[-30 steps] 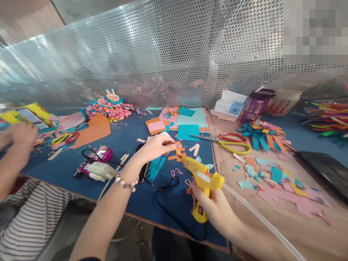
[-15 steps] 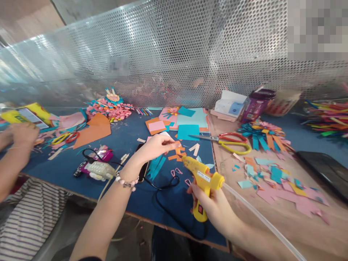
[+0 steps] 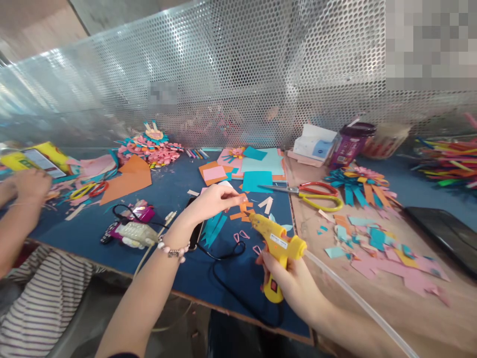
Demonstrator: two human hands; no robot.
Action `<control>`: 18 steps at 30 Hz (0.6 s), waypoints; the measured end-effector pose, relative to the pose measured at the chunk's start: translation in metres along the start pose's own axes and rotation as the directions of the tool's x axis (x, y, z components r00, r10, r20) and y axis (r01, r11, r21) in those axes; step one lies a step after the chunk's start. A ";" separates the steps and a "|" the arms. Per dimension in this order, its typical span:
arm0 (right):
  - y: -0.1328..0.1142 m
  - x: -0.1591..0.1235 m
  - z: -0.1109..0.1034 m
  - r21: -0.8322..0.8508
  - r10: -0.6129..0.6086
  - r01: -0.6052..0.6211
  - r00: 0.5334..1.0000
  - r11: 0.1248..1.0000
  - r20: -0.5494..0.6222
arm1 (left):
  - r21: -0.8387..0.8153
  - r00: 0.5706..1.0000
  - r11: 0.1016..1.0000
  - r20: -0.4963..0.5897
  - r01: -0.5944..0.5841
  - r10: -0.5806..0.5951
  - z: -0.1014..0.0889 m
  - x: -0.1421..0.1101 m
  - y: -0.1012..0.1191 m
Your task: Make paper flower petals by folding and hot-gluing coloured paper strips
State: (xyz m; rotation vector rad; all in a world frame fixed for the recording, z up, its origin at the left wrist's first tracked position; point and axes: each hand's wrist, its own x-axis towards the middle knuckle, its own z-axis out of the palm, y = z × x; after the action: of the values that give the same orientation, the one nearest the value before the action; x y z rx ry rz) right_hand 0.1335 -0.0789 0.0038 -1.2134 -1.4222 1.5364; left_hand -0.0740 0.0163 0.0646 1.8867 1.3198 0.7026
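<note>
My right hand (image 3: pixel 286 273) is wrapped round a yellow hot glue gun (image 3: pixel 274 238), a clear glue stick (image 3: pixel 357 296) trailing from its back end. The nozzle points up and left at the orange paper strips (image 3: pixel 238 216). My left hand (image 3: pixel 219 200), with a beaded bracelet on the wrist, pinches a small orange paper strip (image 3: pixel 243 200) just above the nozzle tip. Below lie small pink paper loops (image 3: pixel 244 234) and teal paper strips (image 3: pixel 214 228). Two pale strips (image 3: pixel 266 204) rest to the right of the pinched piece.
Scissors with red and yellow handles (image 3: pixel 320 196) lie at right, near paper scraps (image 3: pixel 376 243) and a dark phone (image 3: pixel 443 238). A power strip (image 3: pixel 136 232) with cords sits left. Paper sheets (image 3: pixel 257 181) lie ahead. At far left, another person's hand (image 3: pixel 32 186) is at the table.
Almost nothing differs. Both my hands keep their places, with the glue gun tip beside the orange strips; the view shifts very slightly.
</note>
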 end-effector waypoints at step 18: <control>-0.003 -0.001 0.002 0.042 0.046 -0.045 0.999 0.998 -0.027 | 0.003 1.000 1.000 -0.016 0.017 -0.017 0.001 0.002 -0.003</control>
State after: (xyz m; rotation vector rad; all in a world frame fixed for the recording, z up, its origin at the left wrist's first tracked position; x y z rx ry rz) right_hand 0.1322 -0.0802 0.0070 -1.2453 -1.3463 1.5666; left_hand -0.0746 0.0185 0.0616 1.8735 1.3461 0.7086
